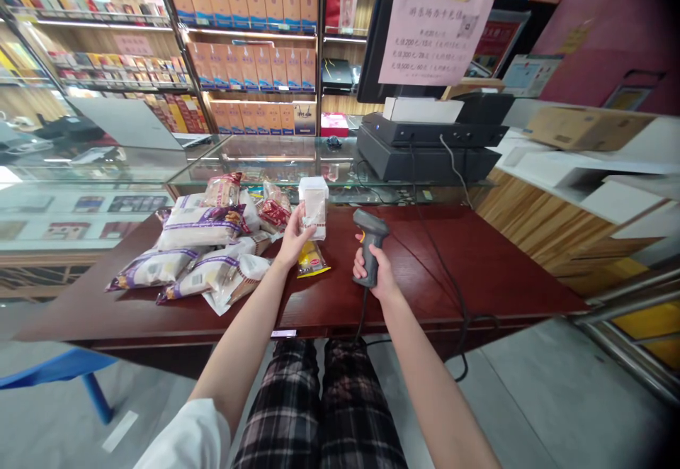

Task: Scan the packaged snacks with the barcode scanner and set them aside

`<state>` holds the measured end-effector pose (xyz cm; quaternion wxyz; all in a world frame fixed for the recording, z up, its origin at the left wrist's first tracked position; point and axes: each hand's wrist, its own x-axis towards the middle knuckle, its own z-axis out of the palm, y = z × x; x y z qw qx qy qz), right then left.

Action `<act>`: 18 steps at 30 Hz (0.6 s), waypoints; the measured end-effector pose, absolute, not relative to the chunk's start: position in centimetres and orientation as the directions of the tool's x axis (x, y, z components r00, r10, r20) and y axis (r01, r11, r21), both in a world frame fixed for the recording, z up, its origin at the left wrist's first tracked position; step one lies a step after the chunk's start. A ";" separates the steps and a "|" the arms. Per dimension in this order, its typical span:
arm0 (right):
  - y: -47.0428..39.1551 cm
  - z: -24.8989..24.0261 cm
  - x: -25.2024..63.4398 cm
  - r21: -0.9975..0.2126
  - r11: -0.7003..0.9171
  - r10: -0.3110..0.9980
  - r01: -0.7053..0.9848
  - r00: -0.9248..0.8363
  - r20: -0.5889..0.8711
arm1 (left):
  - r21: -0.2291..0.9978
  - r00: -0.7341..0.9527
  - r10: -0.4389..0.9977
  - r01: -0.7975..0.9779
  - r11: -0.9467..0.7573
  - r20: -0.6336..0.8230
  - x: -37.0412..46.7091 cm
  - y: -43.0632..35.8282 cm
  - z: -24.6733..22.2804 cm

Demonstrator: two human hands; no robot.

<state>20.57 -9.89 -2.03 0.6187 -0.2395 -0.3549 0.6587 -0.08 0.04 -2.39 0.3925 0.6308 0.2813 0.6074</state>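
Note:
My left hand (295,235) is closed on a white package (314,203) with a clear-looking front, held upright above the table. Just below it, a small yellow packet (312,259) lies on the wood. In my right hand (376,267) is a dark grey barcode scanner (370,232), gripped by its handle, its head tilted toward the left. From the handle a cable runs down past the table's front edge. Left of my left hand sits a heap of white and purple bags (202,227), along with red-and-clear snack bags (275,207).
The dark red table (425,263) stands before a glass display counter (265,154). A monitor with a pink notice (435,33) and black boxes (425,147) are at back right. Loose black cable (461,306) trails over the table. A blue stool (64,370) stands at left.

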 end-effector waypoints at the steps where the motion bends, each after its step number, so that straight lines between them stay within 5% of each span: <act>1: -10.0 -2.0 20.5 -0.768 0.014 0.982 -0.641 -0.135 0.131 | 0.835 0.103 0.829 -0.099 -0.542 0.550 -0.1 0.1 -2.4; 18: -10.2 -2.3 19.5 -0.912 0.037 0.988 -0.409 -0.119 0.094 | 0.890 0.008 0.891 0.047 -0.453 0.453 -0.3 1.8 -4.0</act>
